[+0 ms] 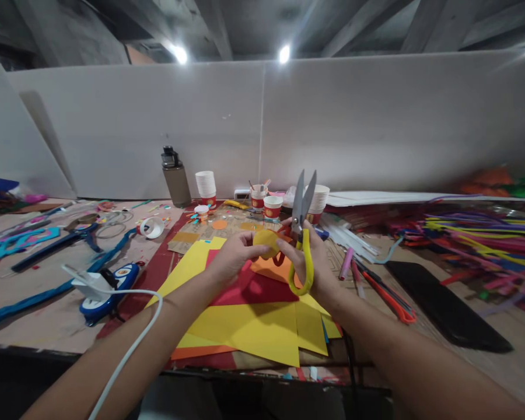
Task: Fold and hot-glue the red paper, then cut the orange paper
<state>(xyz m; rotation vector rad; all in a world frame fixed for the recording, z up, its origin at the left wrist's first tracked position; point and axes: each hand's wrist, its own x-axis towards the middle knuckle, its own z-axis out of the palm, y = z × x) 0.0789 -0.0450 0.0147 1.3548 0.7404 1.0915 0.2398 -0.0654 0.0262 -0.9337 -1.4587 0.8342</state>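
Note:
My left hand pinches a small rounded piece of yellow paper by its left side. My right hand has a pair of scissors with yellow handles hooked in it, the blades pointing up and slightly apart. The right fingertips also reach the paper piece's right edge. Below both hands lie overlapping sheets of yellow paper, with a red sheet and an orange sheet on top.
Paper cups and a dark bottle stand along the back. A power strip with a white cable sits left. On the right are a black phone-like slab, orange-handled scissors and many coloured pipe cleaners.

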